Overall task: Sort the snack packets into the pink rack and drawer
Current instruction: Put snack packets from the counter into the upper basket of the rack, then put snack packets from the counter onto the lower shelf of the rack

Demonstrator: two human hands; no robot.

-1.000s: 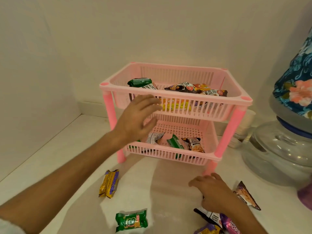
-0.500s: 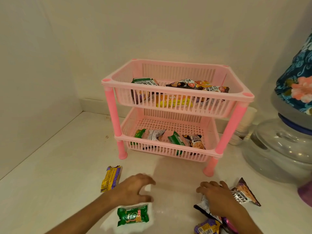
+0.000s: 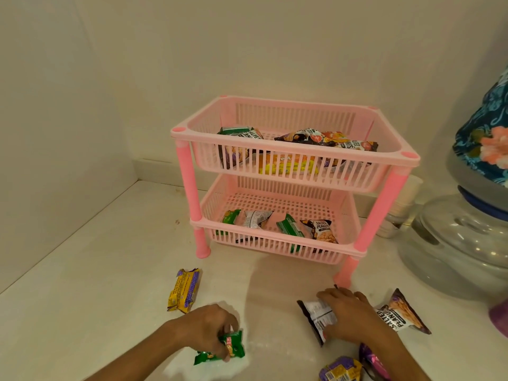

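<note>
A two-tier pink rack (image 3: 295,158) stands in the corner of the white counter, with several snack packets in each basket. My left hand (image 3: 204,329) pinches a green packet (image 3: 232,347) lying on the counter in front of the rack. My right hand (image 3: 350,316) grips a white and black packet (image 3: 316,316) near the rack's front right leg. Loose packets lie around: a yellow and purple one (image 3: 184,290) to the left, a salted peanuts packet (image 3: 402,314) to the right, and a purple and yellow one (image 3: 341,369) at the bottom edge.
A clear water dispenser (image 3: 461,243) under a floral cloth (image 3: 486,138) stands at the right, with stacked cups (image 3: 400,207) behind the rack's right leg. Walls close off the left and back. A purple object (image 3: 499,317) sits at the far right edge.
My left hand came down from the rack's top basket to the counter and closed on the green packet. My right hand closed on the white and black packet.
</note>
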